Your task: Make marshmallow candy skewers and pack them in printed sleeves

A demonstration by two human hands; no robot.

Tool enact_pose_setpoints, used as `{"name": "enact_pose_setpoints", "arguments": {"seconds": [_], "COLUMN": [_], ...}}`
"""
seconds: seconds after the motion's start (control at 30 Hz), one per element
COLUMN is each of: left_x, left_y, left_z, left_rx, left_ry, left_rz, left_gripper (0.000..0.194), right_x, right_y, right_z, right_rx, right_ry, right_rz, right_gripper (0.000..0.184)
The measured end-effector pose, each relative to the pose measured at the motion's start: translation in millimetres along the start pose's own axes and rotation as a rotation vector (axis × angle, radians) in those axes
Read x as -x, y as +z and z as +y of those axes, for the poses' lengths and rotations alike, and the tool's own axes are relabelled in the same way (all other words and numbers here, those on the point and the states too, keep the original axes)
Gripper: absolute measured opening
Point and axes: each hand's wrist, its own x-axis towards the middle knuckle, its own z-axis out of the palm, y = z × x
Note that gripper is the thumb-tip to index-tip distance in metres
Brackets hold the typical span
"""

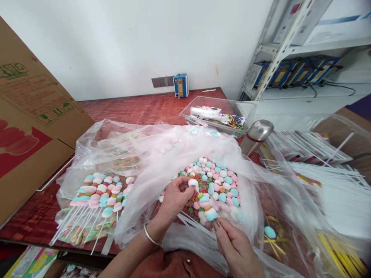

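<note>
Head view: the left hand (178,193) pinches a white marshmallow (192,183) at the upper end of a candy stick (204,198). The right hand (233,241) holds that stick's near end in a narrow pinch, beside a blue marshmallow. The stick is positioned above loose sweets (223,181). Obstruction: a plastic bag (252,197) surrounds these sweets, its folds partly covering them. Other candy sticks (101,191) lie to the left, near a cardboard box (37,108). A steel flask (258,133) and clear tub (248,109) stand behind the bag.
</note>
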Motion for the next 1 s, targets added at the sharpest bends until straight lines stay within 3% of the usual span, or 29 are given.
{"name": "enact_pose_setpoints", "arguments": {"seconds": [0.43, 0.6, 1.0], "left_x": [8, 8, 9], "left_y": [6.5, 5.0, 6.2], "left_z": [3, 4, 2], "left_rx": [-0.109, -0.182, -0.269], "left_ry": [0.094, 0.173, 0.333], "left_rz": [-0.09, -0.103, -0.069], "left_gripper": [0.012, 0.01, 0.023], "right_x": [-7, -6, -16], "right_y": [8, 19, 27], "right_z": [9, 7, 8], "right_rx": [-0.295, -0.424, -0.34], "right_ry": [0.165, 0.207, 0.122], "right_rz": [-0.084, -0.018, 0.001], "right_gripper": [0.04, 0.04, 0.039]}}
